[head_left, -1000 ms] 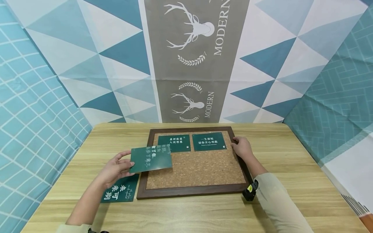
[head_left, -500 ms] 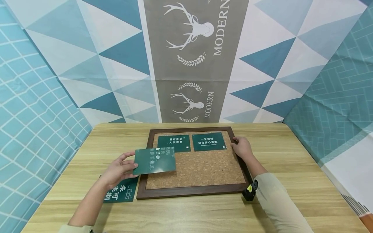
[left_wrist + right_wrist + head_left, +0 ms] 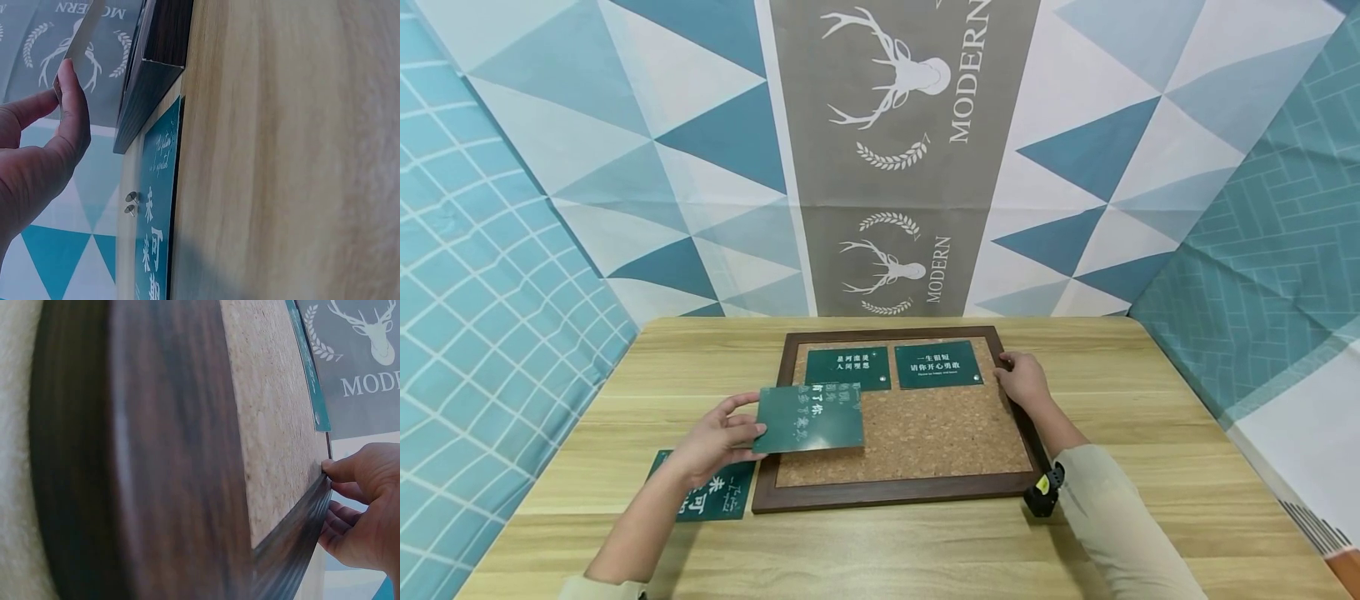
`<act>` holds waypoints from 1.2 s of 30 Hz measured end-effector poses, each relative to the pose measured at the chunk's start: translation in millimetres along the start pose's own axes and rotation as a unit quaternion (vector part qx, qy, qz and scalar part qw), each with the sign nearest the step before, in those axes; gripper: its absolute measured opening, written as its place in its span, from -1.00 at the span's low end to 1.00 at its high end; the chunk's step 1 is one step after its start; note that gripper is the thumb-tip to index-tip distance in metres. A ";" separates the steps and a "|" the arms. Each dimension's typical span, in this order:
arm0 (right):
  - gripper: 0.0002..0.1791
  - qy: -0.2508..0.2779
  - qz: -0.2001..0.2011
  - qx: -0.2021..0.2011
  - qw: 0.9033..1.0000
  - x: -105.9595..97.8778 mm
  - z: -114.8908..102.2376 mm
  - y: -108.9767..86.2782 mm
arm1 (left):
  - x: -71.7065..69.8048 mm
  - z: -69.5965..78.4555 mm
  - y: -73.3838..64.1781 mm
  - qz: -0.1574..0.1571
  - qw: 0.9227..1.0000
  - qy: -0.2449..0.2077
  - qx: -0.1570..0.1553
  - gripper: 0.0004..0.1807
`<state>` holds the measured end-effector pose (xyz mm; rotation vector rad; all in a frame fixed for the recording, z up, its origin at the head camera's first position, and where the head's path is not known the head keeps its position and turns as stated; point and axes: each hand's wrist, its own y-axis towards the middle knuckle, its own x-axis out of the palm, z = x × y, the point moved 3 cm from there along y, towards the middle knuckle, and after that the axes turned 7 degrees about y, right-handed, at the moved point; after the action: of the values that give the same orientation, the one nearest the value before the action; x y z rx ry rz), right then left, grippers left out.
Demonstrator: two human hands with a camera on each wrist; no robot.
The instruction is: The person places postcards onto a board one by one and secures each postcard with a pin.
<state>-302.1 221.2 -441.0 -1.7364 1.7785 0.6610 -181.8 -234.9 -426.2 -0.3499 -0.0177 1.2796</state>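
My left hand (image 3: pixel 724 440) pinches the left edge of a green card (image 3: pixel 808 427) with white lettering, thumb on top. The card hovers over the lower left part of a cork board (image 3: pixel 925 433) with a dark wooden frame, overlapping one mounted card in the head view. Two green cards, one on the left (image 3: pixel 842 379) and one on the right (image 3: pixel 938 375), lie along the board's upper part, each with a pin at a lower corner. My right hand (image 3: pixel 1024 382) grips the frame's right side, thumb over its inner edge and fingers along the outside (image 3: pixel 337 519).
Another green card (image 3: pixel 730 492) lies on the wooden table (image 3: pixel 865 558) left of the board, partly behind my left forearm. Two metal thumbtacks (image 3: pixel 130 197) sit beside that card in the left wrist view. A patterned cloth backdrop (image 3: pixel 895 208) stands behind the table.
My left hand has moved right and slightly toward me with the card, bringing more of it over the board. My right hand has stayed on the frame.
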 end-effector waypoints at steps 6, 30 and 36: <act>-0.53 -0.004 0.002 -0.005 1.000 0.1 0.6 0.3 | 3.9 -0.6 1.0 -0.001 1.000 -0.003 -0.003 -0.26; -0.54 0.001 0.003 -0.006 1.000 0.1 1.8 0.5 | 18.8 2.2 4.1 -0.007 1.000 -0.013 -0.009 -0.27; -0.54 0.001 0.005 -0.007 1.000 0.3 1.2 0.6 | 22.0 2.6 4.4 -0.007 1.000 -0.014 -0.013 -0.28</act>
<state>-302.6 221.9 -442.1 -1.7376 1.7892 0.6777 -180.0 -212.5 -428.9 -0.3539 -0.0601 1.2712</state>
